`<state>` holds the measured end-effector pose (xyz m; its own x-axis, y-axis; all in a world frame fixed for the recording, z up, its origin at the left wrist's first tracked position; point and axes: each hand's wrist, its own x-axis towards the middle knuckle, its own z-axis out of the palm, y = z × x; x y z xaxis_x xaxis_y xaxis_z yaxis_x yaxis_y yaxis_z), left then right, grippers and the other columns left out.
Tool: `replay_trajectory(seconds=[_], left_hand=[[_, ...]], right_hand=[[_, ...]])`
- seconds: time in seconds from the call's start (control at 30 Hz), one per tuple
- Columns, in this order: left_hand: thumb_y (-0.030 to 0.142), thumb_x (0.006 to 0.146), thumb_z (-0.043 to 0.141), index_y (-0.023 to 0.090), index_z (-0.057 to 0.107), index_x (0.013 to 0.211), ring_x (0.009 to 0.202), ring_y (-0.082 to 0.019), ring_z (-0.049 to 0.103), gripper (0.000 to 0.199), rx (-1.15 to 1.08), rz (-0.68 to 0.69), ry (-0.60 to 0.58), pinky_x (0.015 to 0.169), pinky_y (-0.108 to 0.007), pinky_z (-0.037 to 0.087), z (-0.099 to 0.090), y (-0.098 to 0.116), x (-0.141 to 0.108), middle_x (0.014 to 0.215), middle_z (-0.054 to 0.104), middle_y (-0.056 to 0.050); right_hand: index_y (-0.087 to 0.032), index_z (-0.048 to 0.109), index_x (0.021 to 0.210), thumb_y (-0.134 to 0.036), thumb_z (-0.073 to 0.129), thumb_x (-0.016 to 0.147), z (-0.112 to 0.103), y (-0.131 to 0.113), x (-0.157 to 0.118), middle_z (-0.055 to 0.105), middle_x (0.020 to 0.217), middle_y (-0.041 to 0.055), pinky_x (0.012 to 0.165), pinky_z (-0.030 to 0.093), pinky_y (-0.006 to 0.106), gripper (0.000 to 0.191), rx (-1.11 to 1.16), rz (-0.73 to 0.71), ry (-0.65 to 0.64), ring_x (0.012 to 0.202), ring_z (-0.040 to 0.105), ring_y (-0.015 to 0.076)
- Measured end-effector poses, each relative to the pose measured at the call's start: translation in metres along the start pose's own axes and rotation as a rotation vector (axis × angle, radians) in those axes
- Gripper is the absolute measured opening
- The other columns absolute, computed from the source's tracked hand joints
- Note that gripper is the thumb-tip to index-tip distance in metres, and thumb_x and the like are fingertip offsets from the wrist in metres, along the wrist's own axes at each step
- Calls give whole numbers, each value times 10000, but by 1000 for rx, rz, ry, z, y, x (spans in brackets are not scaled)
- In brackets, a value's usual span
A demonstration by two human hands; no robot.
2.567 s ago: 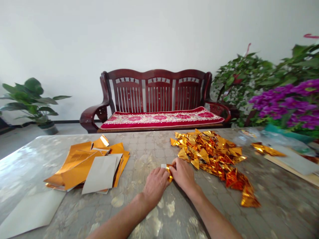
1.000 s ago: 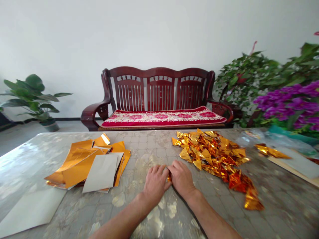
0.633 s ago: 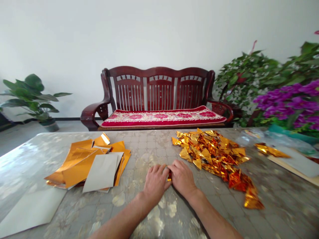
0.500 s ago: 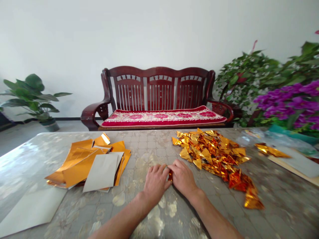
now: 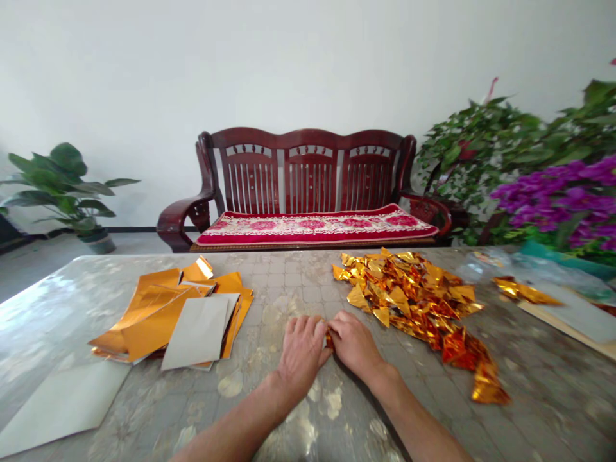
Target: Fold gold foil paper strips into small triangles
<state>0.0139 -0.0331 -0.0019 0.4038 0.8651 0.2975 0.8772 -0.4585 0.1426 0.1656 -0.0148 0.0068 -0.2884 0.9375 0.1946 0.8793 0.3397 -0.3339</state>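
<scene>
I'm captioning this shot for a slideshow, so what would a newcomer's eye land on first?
The glittering heap of folded gold foil triangles catches the eye first, right of centre on the grey patterned tabletop. Left of it lie flat orange-gold foil sheets. Between them, the bare left hand and right hand pinch a small gold foil piece. Beyond the table stands a dark red wooden bench.

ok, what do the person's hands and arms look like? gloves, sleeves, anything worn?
The left hand and right hand are bare: no gloves, and no rings or watches show. The left forearm and right forearm are bare too, with no sleeve in view. No cables or markings show.
</scene>
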Motion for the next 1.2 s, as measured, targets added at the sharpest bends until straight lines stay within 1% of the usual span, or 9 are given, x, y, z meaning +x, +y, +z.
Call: replay_trajectory(seconds=[0.1,0.23,0.37,0.47,0.57,0.73,0.83,1.0,1.2], left_hand=[[220,923,577,231,566,1059,983,-228,573,137,17,76,-10,843,-377,477,1,1,-5,1103,625,-40],[143,948,514,218,568,1054,920,-193,583,140,17,216,-93,812,-310,483,4,-4,-12,1005,630,-27],[153,960,499,216,552,1130,928,-212,582,190,62,249,-103,807,-337,487,-3,-5,-16,1028,639,-40],[179,971,485,239,525,1203,957,-220,574,243,89,245,-48,813,-356,489,-9,-2,-18,1143,620,-49],[173,966,494,252,534,1192,992,-220,565,243,92,211,-6,838,-357,486,-9,-1,-18,1216,590,-51],[159,948,526,205,580,1016,940,-206,565,98,20,352,-118,817,-319,488,-4,-4,-15,1030,634,-43],[158,948,526,184,576,1013,938,-206,566,87,10,380,-153,822,-316,488,-6,-5,-14,1025,639,-44],[158,952,509,190,602,1018,931,-214,585,119,31,315,-199,804,-319,476,-14,-18,-8,1008,660,-45],[116,934,458,208,658,932,930,-195,619,220,-52,49,-248,780,-287,445,-24,-47,10,945,674,-42]], right_hand=[[-239,734,840,-164,479,923,-2,-2,0,630,825,23,728,386,228,279,56,-12,-24,847,581,156],[-245,757,906,-129,450,910,-5,-2,0,656,850,35,757,394,230,328,86,28,-76,864,595,159],[-247,760,963,-117,406,924,-3,1,2,673,894,42,782,399,230,379,118,34,-79,879,608,155],[-254,758,945,-133,403,934,-2,4,2,665,871,30,739,391,223,376,132,17,-64,851,612,146],[-257,754,906,-151,424,934,-3,5,2,650,831,15,707,380,215,348,138,8,-74,821,611,137],[-260,759,929,-119,426,916,-1,6,4,654,843,21,705,372,222,362,112,41,-74,824,616,139],[-256,762,942,-122,424,918,1,7,5,657,862,32,716,376,225,364,120,44,-70,835,618,143],[-239,749,959,-108,403,921,4,6,3,645,886,47,730,386,224,372,116,59,-65,862,620,149],[-235,683,1120,-103,393,924,15,-3,-2,650,945,58,766,394,235,373,87,19,-63,914,625,170]])
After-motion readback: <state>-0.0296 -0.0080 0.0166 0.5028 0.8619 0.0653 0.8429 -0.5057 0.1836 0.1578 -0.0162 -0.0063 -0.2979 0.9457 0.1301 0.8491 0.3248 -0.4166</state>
